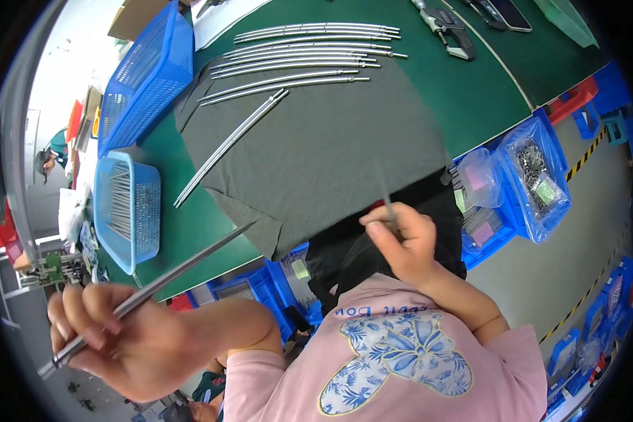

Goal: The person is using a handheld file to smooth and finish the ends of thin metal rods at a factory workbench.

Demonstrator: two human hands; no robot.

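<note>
My left hand [123,337] grips a long thin metal rod [183,264] near its lower end; the rod slants up to the right over the table's front edge. My right hand [401,239] pinches a thin dark stick-like tool [385,200] that points up toward the dark grey cloth [316,148]. Several more metal rods [302,53] lie in rows on the far part of the cloth, and one pair [228,144] lies diagonally at its left.
The green table [485,91] holds a blue basket of rods [126,207], a larger empty blue basket [148,77], and a digital caliper [446,28]. Blue bins with bagged parts [534,176] stand at the right, more blue bins [274,288] below the table.
</note>
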